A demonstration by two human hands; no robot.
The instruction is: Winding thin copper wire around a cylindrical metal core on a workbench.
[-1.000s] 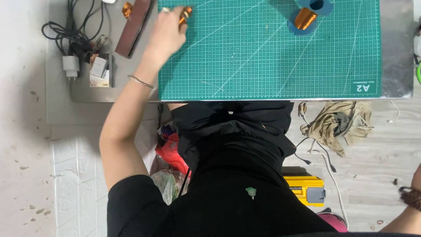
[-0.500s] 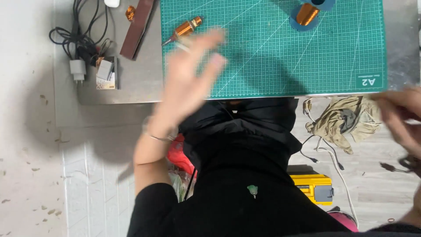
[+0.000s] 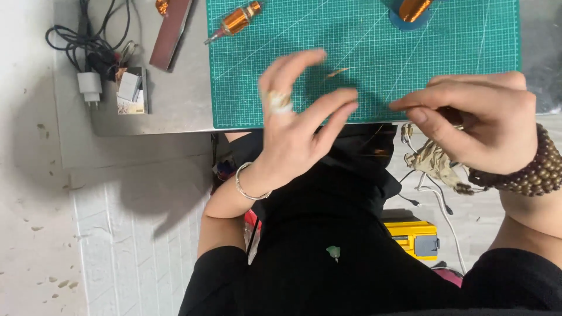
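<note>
My left hand (image 3: 298, 126) hovers over the near edge of the green cutting mat (image 3: 363, 52), fingers spread and holding nothing I can make out. It wears a ring and a thin wrist bangle. My right hand (image 3: 474, 126), with a bead bracelet, is level with it at the right, its thumb and fingers pinched together. A fine copper wire (image 3: 338, 72) shows faintly between the two hands and seems to run to the pinch. A copper-wound spindle (image 3: 234, 20) lies on the mat's far left. A copper coil on a blue base (image 3: 413, 9) stands at the far edge.
The mat lies on a grey metal table (image 3: 175, 108). A brown strip (image 3: 170, 32), a white charger (image 3: 89, 88) with black cables and a small box sit at its left. Below are a tangle of cords (image 3: 433, 161) and a yellow case (image 3: 413, 237).
My left hand left the spindle at the mat's far left and came back to the near edge. My right hand came in from the right and now pinches beside it.
</note>
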